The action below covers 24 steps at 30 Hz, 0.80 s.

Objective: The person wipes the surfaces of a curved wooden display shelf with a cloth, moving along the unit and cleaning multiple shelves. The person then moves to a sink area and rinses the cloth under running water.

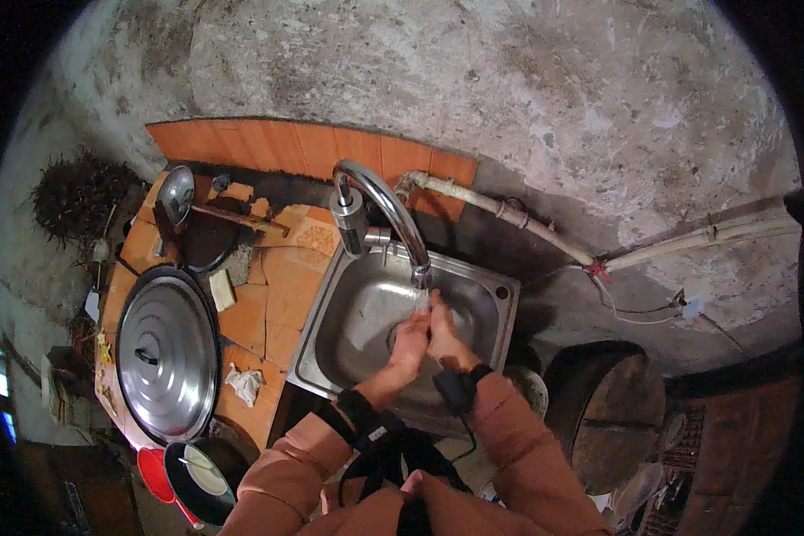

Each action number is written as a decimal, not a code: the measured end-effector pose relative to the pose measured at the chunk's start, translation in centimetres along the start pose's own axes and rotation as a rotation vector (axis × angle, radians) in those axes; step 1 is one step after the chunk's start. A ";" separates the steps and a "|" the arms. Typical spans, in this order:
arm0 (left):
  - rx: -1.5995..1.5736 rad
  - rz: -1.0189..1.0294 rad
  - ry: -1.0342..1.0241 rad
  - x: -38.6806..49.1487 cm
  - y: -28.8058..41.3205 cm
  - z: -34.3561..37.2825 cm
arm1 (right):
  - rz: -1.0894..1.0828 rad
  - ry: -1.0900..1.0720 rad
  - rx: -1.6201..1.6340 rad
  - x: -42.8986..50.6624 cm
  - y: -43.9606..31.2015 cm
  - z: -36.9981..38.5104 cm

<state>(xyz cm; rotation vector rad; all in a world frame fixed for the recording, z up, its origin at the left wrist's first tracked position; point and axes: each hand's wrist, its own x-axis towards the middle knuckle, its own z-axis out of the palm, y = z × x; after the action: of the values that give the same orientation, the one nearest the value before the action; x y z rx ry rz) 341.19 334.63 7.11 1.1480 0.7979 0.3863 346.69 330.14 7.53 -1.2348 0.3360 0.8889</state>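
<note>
A chrome gooseneck faucet (pixel 383 197) arches over a stainless steel sink (pixel 348 321). Water (pixel 423 299) runs from its spout onto my two hands, which are close together above the basin. My left hand (pixel 412 342) is under the stream, its fingers partly bent. Beside it on the right, my right hand (pixel 444 335) is raised with the thumb side up near the spout. No object shows in either hand; the palms face inward and the exact finger positions are hard to make out. Black bands with a cable sit around both wrists.
Left of the sink, an orange tiled counter (pixel 285 288) bears a large metal lid (pixel 167 355), a ladle (pixel 176 191), a pale block (pixel 222 290) and a crumpled white cloth (pixel 244 384). A pipe (pixel 502 211) runs along the wall. A round wooden lid (pixel 620 422) stands at right.
</note>
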 end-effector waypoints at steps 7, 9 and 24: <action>0.248 0.046 -0.051 -0.6 0.3 -0.5 | 0.056 -0.216 0.218 1.1 1.0 -0.2; 0.336 0.205 -0.104 -0.7 0.6 -0.5 | -0.076 -0.169 0.297 1.4 1.4 -0.4; 1.091 1.169 -0.262 4.5 0.9 -2.9 | 0.179 -0.304 0.636 4.8 1.4 -2.3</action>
<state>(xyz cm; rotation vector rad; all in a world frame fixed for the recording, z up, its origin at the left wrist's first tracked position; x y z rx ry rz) 342.13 339.79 5.78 2.6089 -0.0681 0.7602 349.19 330.03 2.67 -0.4807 0.4447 1.0046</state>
